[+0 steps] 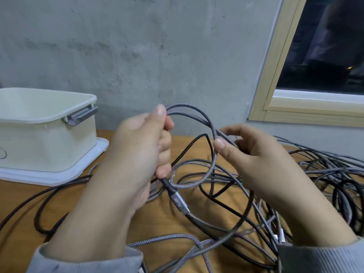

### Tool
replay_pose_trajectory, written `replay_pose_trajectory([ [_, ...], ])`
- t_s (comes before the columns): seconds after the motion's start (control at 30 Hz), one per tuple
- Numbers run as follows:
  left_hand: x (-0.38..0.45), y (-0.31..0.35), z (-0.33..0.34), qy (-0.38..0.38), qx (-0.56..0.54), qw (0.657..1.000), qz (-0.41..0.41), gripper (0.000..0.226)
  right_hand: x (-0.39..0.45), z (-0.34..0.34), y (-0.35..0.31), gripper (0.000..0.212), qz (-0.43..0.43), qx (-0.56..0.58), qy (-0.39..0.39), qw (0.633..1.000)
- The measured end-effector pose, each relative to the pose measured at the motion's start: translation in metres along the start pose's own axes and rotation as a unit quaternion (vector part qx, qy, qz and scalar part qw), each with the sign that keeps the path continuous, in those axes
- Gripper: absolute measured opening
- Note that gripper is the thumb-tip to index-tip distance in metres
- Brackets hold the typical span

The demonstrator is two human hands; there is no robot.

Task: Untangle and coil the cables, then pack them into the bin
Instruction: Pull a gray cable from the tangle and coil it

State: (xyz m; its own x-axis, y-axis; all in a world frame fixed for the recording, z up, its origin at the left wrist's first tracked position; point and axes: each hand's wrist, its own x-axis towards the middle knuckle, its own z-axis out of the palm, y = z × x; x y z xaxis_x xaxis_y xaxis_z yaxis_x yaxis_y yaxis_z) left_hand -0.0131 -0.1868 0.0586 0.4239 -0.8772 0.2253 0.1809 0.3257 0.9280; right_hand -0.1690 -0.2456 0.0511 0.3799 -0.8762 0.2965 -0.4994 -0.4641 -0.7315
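The left hand [141,146] is curled round a grey braided cable [211,123], gripping several turns of a loop held up above the table [171,219]; the cable's plug [178,200] hangs just below the fist. The right hand [256,160] pinches the same loop on its right side between thumb and forefinger, the other fingers loosely curled. Below and to the right of the hands lies a tangle [315,174] of grey and black cables, spread over the wooden table from the middle to the right edge, with strands crossing under the raised loop and under both forearms. Two black strands [41,205] trail away to the near left. The bin [45,134], white and open with a grey handle, stands on its lid [94,154] at the far left, well apart from the tangle; what it holds is hidden by its wall. Behind is a concrete wall [157,46], and at the far right a wood-framed window [275,75].
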Motion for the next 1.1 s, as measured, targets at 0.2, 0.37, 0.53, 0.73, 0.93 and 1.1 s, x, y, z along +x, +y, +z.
replay_pose_trajectory([
  [0.2,0.002,0.022,-0.019,0.061,0.001,0.996,0.067,0.035,0.001,-0.003,0.005,0.030,0.031,-0.113,0.023,0.993],
  [0.37,-0.017,0.027,-0.026,0.059,0.045,0.994,0.076,0.035,-0.005,-0.005,-0.009,0.042,0.064,-0.012,0.010,0.998],
  [0.53,-0.040,0.061,-0.035,0.041,0.082,0.992,0.090,0.034,-0.026,-0.001,-0.035,0.042,0.041,0.183,0.045,0.981],
  [0.73,-0.075,0.096,-0.027,0.019,0.090,0.989,0.116,0.034,-0.052,0.004,-0.066,0.036,0.014,0.416,0.072,0.907],
  [0.93,-0.108,0.131,-0.016,-0.013,0.082,0.986,0.144,0.034,-0.074,-0.025,-0.095,0.031,-0.078,0.434,0.118,0.890],
  [1.1,-0.128,0.154,-0.014,-0.002,0.073,0.984,0.165,0.033,-0.088,-0.060,-0.109,0.017,-0.161,0.251,0.222,0.928],
])
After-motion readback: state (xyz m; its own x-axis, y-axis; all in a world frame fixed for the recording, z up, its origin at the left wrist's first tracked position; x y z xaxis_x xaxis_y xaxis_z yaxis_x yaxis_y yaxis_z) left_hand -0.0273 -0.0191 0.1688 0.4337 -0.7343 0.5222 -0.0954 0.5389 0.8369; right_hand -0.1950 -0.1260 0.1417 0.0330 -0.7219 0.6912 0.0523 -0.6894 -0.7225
